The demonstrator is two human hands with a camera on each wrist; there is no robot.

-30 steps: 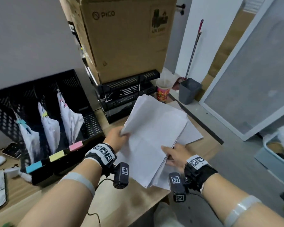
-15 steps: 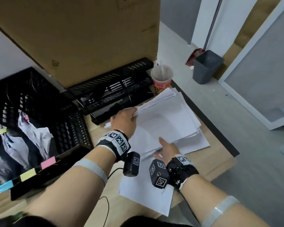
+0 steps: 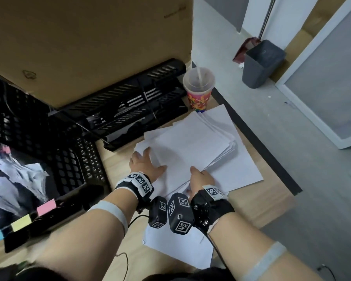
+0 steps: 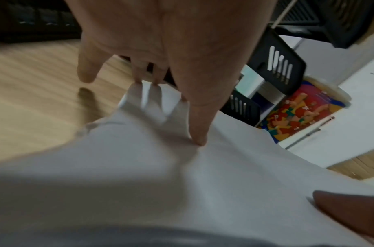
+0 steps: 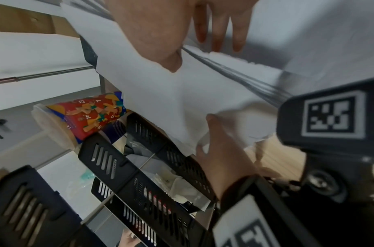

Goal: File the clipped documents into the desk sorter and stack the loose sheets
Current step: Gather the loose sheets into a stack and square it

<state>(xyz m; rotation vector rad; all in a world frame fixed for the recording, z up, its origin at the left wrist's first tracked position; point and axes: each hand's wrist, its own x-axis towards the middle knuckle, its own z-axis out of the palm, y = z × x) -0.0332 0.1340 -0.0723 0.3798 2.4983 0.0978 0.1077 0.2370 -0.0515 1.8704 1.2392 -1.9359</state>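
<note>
A pile of loose white sheets lies fanned on the wooden desk. My left hand rests on its left edge, fingers spread and straight, the fingertips pressing the paper. At the near edge my right hand pinches the pile, with the thumb on top and the fingers underneath. More single sheets lie under the pile at the right and under my wrists. The black desk sorter at the left holds clipped documents behind pink, yellow and blue labels.
Black stacked letter trays stand just behind the pile under a big cardboard box. A colourful paper cup stands at the pile's far corner. The desk edge runs close on the right, with a grey bin on the floor.
The bundle that both hands held up has come down flat onto the desk. My left hand has let go of its edge and now lies spread on top. The camera has tipped downward.
</note>
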